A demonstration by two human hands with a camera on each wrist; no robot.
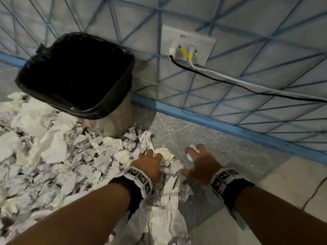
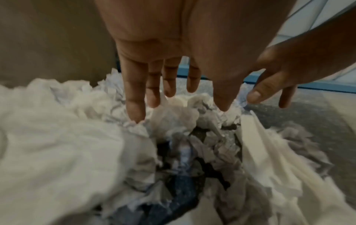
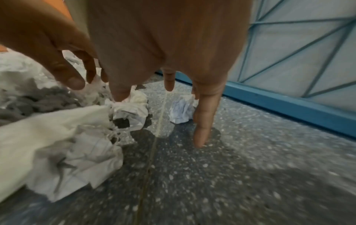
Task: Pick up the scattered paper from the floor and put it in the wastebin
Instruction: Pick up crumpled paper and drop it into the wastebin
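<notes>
Lower centre of the head view, left hand (image 1: pixel 149 164) and right hand (image 1: pixel 200 162), fingers spread, reach onto crumpled paper (image 1: pixel 70 156) below the wastebin (image 1: pixel 77 75) at upper left

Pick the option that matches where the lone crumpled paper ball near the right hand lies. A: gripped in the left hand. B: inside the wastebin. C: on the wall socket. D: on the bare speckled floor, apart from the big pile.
D: the small paper ball sits on bare speckled floor beside the right hand, clear of the paper pile.
</notes>
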